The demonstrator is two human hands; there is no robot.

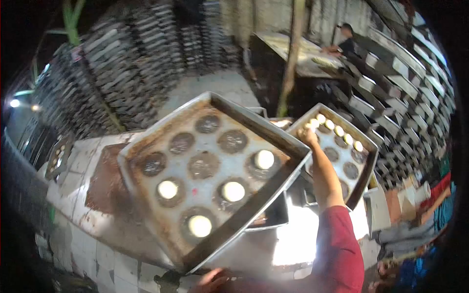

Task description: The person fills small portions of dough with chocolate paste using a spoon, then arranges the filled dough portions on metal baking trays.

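Observation:
My left hand point(213, 280) grips the near corner of a large worn metal baking tray point(256, 122), held tilted over the counter. The tray has dark round marks, and several pale dough rounds point(233, 191) sit on its near half. My right arm, in a red sleeve, reaches up to a second tray point(367, 168) on the right. My right hand point(309, 134) is at that tray's far left corner, beside a row of small dough rounds point(338, 131) along its far edge. Its fingers are too small to tell whether they hold one.
A tiled counter point(97, 205) lies below, with another tray point(273, 215) under the tilted one. Tall stacks of trays stand at the back left point(132, 58) and along the right point(405, 78). Behind a pole point(292, 53), another person point(347, 44) works at a table.

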